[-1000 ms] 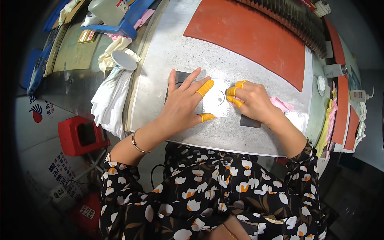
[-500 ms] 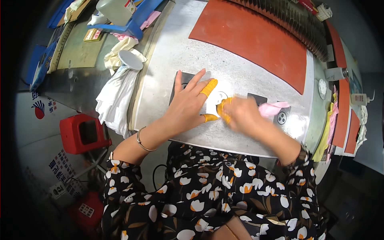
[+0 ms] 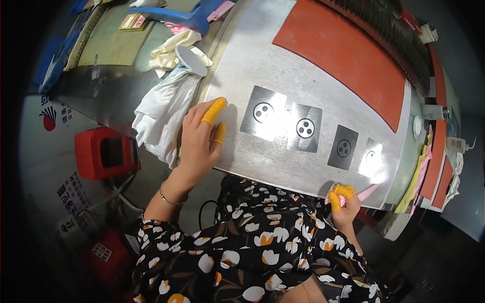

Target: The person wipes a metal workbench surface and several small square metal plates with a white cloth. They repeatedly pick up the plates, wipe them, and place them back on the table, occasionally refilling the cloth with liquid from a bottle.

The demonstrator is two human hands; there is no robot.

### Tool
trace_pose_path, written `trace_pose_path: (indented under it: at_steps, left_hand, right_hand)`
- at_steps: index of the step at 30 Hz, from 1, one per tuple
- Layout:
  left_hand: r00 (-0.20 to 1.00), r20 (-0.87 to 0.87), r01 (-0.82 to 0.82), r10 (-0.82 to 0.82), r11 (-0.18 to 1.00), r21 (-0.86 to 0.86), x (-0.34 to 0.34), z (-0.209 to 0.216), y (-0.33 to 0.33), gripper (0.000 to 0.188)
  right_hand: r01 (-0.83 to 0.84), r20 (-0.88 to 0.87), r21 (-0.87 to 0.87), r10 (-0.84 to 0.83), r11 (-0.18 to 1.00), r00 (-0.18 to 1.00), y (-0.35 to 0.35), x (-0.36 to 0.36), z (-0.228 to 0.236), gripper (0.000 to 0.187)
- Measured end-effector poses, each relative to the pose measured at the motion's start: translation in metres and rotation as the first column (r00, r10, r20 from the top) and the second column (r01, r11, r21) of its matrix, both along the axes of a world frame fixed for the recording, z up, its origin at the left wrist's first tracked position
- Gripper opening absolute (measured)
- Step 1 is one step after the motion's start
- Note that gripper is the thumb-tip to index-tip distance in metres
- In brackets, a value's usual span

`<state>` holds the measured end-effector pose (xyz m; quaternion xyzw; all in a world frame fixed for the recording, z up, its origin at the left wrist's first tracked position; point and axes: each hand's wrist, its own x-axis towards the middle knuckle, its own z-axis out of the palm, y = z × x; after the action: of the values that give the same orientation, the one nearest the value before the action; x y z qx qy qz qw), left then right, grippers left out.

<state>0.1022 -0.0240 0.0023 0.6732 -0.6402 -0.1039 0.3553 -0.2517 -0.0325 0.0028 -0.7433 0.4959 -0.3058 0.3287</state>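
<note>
Two hands: left (image 3: pixel 199 139) flat, right (image 3: pixel 345 202) fisted.

bare table (image 3: pixel 237 65) free | white cloth (image 3: pixel 164 113) crowds left edge

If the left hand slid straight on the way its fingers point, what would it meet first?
The left hand lies flat with fingers pointing up-right across the metal table. Ahead lies bare tabletop; the nearest shiny square plate sits just right of that line, so probably nothing soon.

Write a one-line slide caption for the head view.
Left hand flat on steel table beside four square metal plates; right hand grips pink cloth.
</note>
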Motion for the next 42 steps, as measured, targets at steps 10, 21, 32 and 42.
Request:
trace_pose_path:
  at_steps: [10,21,32,42]
  left_hand:
    - [0.979,0.203,0.009,-0.024,0.997,0.076,-0.007,0.001,-0.003,0.029]
    - [0.988,0.149,0.025,-0.028,0.999,0.022,-0.003,-0.001,-0.002,0.02]
    - [0.989,0.142,0.044,-0.05,0.998,0.042,-0.003,0.002,-0.003,0.025]
    - [0.985,0.17,0.033,-0.044,0.997,0.065,-0.002,0.001,0.0,0.026]
  right_hand:
    - [0.104,0.031,-0.136,-0.1,0.985,0.994,0.002,0.004,-0.02,0.012]
    - [0.177,0.151,-0.084,-0.163,0.981,0.975,0.004,0.017,-0.021,0.009]
    - [0.166,0.041,-0.193,-0.161,0.967,0.986,0.001,0.015,-0.02,0.009]
    - [0.157,0.072,-0.175,-0.146,0.972,0.987,0.003,0.013,-0.027,0.01]
